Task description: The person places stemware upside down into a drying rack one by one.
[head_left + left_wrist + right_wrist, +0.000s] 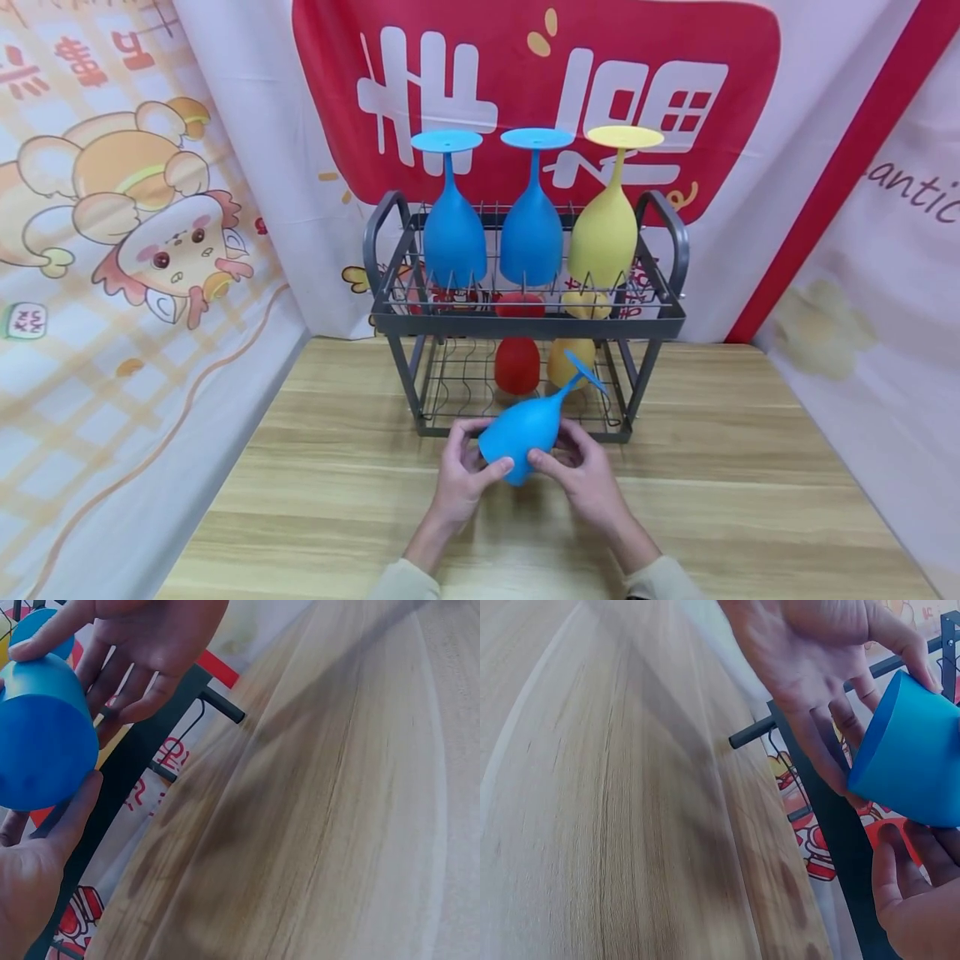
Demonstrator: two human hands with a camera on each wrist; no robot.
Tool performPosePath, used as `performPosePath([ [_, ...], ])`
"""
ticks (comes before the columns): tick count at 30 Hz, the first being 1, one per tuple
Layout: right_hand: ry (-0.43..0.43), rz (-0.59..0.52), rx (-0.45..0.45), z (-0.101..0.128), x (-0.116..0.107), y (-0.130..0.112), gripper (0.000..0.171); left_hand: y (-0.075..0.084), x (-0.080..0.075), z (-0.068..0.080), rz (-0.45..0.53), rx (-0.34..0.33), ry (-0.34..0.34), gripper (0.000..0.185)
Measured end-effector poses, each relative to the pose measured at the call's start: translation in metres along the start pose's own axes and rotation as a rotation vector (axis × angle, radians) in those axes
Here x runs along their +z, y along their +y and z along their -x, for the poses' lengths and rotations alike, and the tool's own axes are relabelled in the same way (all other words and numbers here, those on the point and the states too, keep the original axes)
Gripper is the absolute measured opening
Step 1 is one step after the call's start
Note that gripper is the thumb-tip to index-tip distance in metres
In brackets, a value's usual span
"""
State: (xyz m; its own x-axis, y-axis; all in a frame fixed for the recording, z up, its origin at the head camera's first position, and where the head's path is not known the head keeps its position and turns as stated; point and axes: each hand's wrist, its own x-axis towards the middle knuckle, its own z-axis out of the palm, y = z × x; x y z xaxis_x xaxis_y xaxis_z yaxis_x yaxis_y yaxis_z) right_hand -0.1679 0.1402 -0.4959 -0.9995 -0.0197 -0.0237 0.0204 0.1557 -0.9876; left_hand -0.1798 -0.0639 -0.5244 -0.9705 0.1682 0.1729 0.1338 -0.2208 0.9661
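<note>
**Both hands on a blue goblet at the rack**

Sleeves cut off at the frame's bottom edge; left hand (459,477) and right hand (583,475) both clasp the blue goblet (525,427), tilted above the wooden table (750,500) before the rack (525,321). Printed banners (150,250) wall the scene. Lower-shelf cups sit half hidden.

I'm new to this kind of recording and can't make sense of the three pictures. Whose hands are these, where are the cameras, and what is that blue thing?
A person works with bare hands. The wide picture comes from a head camera; the two close ones from wrist cameras. Both the left hand and right hand hold a blue goblet, tilted with its foot toward a two-tier rack on a wooden table. Upside down on top stand two blue goblets and a yellow goblet; a red goblet and another yellow one sit below.
</note>
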Motion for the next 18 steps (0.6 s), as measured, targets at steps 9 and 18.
performPosePath([
  [9, -0.034, -0.084, -0.004, -0.0012, 0.0005, 0.0009, 0.066, -0.0025, 0.0018, 0.0023, -0.004, -0.061, -0.038, 0.067],
  [18, 0.008, -0.082, -0.004, -0.001, 0.0002, 0.0026, 0.075, -0.0035, -0.001, 0.0033, -0.14, -0.084, -0.059, 0.065],
])
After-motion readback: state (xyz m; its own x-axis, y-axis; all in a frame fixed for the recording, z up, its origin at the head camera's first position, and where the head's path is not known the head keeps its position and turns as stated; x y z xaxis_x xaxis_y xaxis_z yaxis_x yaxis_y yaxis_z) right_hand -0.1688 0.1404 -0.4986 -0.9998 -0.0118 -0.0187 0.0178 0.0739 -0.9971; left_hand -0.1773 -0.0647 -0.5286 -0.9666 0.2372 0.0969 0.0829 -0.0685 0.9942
